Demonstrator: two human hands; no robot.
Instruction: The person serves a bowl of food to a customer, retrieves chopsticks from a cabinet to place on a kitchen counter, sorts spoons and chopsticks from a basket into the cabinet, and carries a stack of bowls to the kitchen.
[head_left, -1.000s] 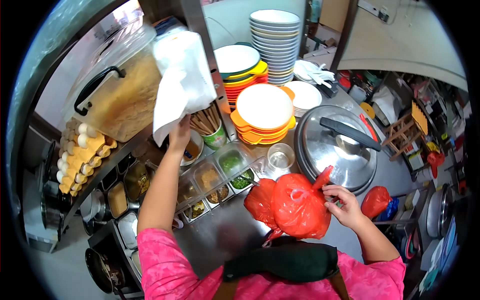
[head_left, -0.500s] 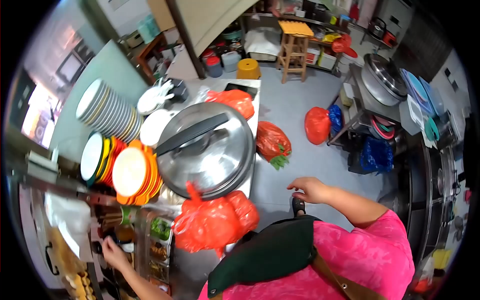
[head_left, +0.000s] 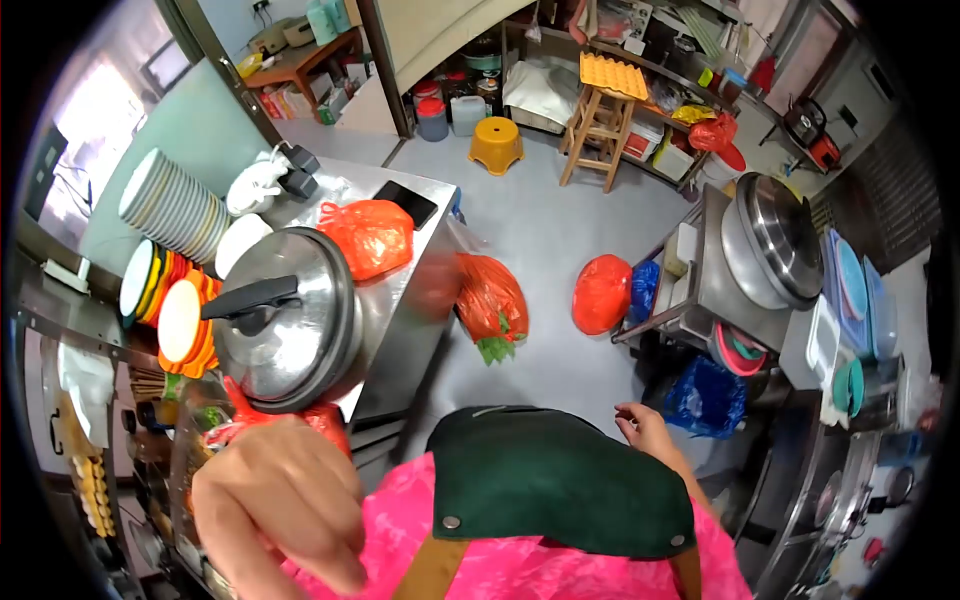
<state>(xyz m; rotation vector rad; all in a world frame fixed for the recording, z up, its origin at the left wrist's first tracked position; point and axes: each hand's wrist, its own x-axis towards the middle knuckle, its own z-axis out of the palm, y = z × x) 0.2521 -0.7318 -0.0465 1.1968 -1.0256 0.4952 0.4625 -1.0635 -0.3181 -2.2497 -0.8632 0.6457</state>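
Observation:
My left hand (head_left: 282,495) is raised close to the camera at lower left, its fingers curled downward. The palm and fingertips are hidden, so what they hold, if anything, does not show. Just behind it, red plastic bags (head_left: 328,425) are partly covered by the hand. A large steel pot with a domed lid (head_left: 270,345) and black handle stands on the metal counter (head_left: 385,335). Hanging low at my right side, my right hand (head_left: 640,425) is empty, with its fingers loosely bent and apart. A blue plastic bag (head_left: 708,395) is close to it.
Stacked white plates (head_left: 175,210) and orange plates (head_left: 183,320) line the counter's left side. A phone (head_left: 405,203) lies near another red bag (head_left: 368,238). Bags (head_left: 490,300) (head_left: 602,293) sit on the floor. A pot (head_left: 770,240) stands on the right-hand table; a yellow stool (head_left: 496,145) is farther back.
My left hand has risen from the food containers toward the camera. My right hand has dropped lower at my side. The view has turned, and the counter now appears farther left.

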